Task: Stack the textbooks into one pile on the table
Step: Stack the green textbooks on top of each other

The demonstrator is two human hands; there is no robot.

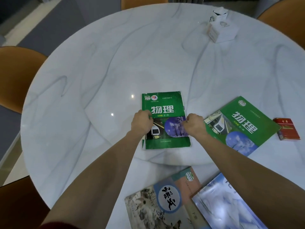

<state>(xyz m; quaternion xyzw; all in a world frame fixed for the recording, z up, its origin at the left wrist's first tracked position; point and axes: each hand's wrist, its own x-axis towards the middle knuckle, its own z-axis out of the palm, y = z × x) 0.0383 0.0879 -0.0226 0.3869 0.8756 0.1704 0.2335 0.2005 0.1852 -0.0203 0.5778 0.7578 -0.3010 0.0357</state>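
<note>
At frame centre we curl the fingers of our left hand (142,121) and right hand (194,123) onto the side edges of the green physics textbook (165,113), which lies flat on the white marbled round table (115,63).

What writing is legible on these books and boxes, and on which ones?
"物理": centre green textbook, held at its sides by the left hand and right hand.
"九年级 全一册": same cover, below the title.
"物理": right green textbook.
"语文": painted-cover textbook.
"中华": red pack, faintly.
Blue book and white box: text too blurred.
</note>
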